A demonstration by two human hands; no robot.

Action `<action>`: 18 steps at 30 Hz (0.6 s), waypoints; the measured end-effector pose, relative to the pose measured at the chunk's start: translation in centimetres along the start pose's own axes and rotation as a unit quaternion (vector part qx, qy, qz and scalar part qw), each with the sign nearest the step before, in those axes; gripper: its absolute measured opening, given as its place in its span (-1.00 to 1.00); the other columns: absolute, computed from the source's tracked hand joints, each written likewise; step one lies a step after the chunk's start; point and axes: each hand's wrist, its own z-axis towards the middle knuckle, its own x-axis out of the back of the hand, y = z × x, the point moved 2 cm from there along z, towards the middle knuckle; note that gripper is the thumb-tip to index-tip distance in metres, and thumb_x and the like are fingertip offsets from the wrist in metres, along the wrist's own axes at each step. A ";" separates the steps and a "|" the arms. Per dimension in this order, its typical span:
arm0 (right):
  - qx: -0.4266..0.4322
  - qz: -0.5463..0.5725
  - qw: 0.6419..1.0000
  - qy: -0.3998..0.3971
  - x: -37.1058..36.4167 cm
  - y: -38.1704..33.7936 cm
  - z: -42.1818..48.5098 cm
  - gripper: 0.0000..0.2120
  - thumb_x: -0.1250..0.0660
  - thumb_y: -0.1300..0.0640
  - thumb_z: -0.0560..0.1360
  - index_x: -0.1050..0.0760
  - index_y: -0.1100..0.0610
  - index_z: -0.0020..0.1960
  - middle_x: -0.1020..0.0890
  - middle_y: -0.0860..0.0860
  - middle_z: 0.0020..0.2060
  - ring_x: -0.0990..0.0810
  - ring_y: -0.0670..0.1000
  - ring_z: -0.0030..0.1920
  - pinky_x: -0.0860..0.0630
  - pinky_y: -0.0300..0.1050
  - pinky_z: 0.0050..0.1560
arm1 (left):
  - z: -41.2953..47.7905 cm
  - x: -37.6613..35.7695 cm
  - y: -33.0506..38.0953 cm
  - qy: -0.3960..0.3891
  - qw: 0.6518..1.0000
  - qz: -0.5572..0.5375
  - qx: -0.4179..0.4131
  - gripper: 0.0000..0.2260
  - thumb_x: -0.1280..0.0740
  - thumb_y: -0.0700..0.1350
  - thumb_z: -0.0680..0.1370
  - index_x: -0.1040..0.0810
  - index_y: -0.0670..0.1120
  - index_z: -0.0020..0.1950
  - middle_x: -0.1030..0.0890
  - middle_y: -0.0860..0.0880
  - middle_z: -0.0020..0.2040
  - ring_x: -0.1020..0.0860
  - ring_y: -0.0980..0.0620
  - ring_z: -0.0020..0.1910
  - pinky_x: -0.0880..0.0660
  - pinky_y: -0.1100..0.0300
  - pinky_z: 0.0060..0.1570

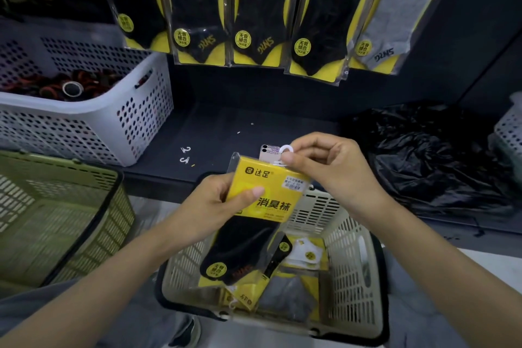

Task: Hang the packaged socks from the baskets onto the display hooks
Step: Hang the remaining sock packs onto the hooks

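A yellow-carded pack of black socks (254, 223) is held upright over the cream basket (350, 257). My left hand (214, 206) grips the pack's yellow header from the left, thumb on the front. My right hand (324, 167) pinches the top of the pack at its white plastic hanger (286, 149). More sock packs, yellow with grey and white socks (288, 294), lie in the basket below. Several sock packs (254, 8) hang in a row on the dark display wall above.
A green basket (56, 212) stands at lower left. A white basket (93, 118) with dark and red items sits on the dark shelf (240, 110) at left. A black plastic bag (435, 155) lies at right, beside another white basket (511, 127). Two loose white hooks (185, 154) lie on the shelf.
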 end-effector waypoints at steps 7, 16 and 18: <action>0.004 -0.026 1.000 -0.004 -0.1 -0.1 -0.1 -0.84 -0.49 0.04 0.29 -0.61 0.11 -0.22 -0.70 0.09 -0.32 -0.66 -0.02 -0.30 -0.56 -0.24 -0.27 | 0.1 0.1 0.1 0.017 1.000 0.002 0.012 -0.73 -0.26 0.05 0.48 -0.63 -0.03 0.04 -0.70 0.04 -0.03 -0.67 0.07 -0.03 -0.54 0.35 -0.09; -0.076 0.091 0.993 0.011 -0.8 0.9 -0.3 -0.83 -0.48 0.00 0.26 -0.63 0.08 -0.25 -0.72 0.00 -0.20 -0.67 -0.12 -0.24 -0.51 -0.36 -0.31 | 0.6 -0.1 0.3 0.026 0.999 0.040 0.016 -0.65 -0.27 0.11 0.45 -0.64 -0.10 0.03 -0.71 0.00 -0.07 -0.68 0.03 -0.08 -0.59 0.18 -0.02; -0.090 0.090 0.992 0.006 -0.5 0.9 -0.1 -0.84 -0.47 -0.01 0.27 -0.64 0.07 -0.25 -0.72 -0.04 -0.20 -0.66 -0.14 -0.24 -0.50 -0.37 -0.31 | 0.8 -0.1 0.6 0.037 0.999 0.031 0.014 -0.66 -0.26 0.09 0.47 -0.65 -0.11 0.02 -0.71 -0.01 -0.08 -0.68 0.03 -0.09 -0.59 0.19 -0.02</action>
